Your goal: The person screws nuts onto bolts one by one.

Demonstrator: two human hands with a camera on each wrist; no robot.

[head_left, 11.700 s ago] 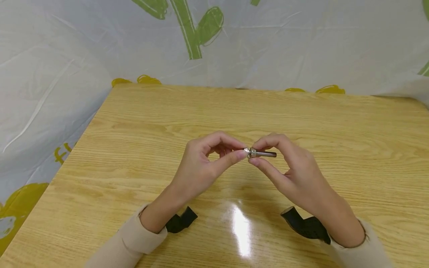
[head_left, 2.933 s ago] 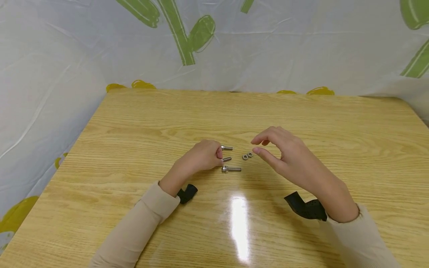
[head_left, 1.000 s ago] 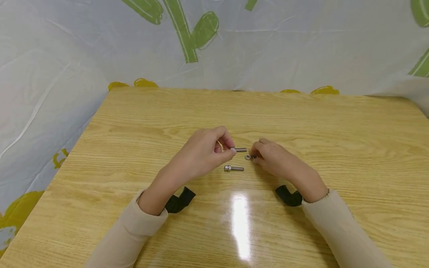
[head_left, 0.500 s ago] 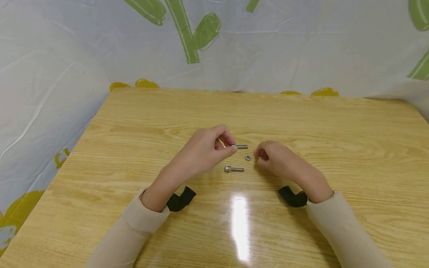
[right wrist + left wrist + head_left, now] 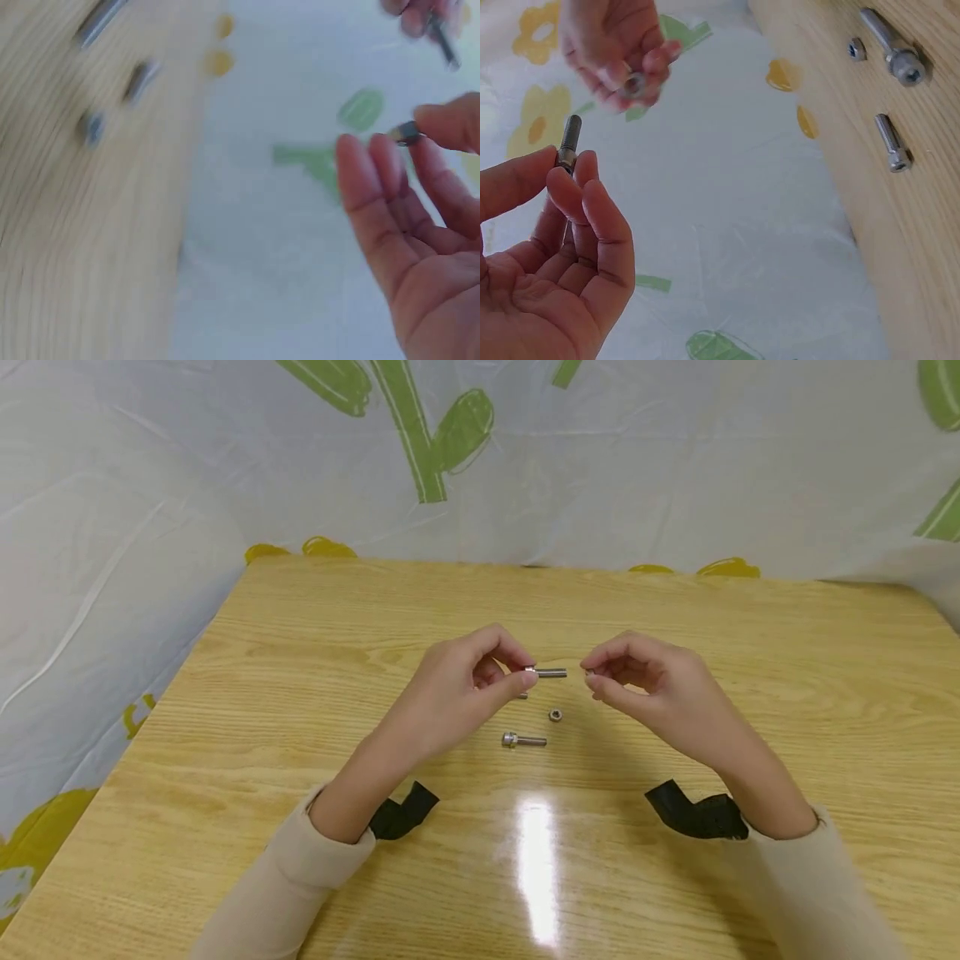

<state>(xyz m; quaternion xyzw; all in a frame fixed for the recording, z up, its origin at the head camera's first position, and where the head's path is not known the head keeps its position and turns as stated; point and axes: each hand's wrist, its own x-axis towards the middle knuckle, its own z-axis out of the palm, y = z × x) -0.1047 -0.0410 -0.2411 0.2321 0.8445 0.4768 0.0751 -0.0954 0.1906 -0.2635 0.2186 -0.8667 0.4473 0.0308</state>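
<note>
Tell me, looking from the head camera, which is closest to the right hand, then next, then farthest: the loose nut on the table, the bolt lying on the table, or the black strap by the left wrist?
From the right hand:
1. Loose nut, just below and left of the fingertips.
2. Bolt lying on the table, farther left and nearer the person.
3. Black strap, by the left wrist, farthest.

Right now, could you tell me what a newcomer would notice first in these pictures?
Above the middle of the wooden table, the left hand pinches a bolt while the right hand pinches a nut facing it. Below them, a loose nut and a second bolt lie on the table.
</note>
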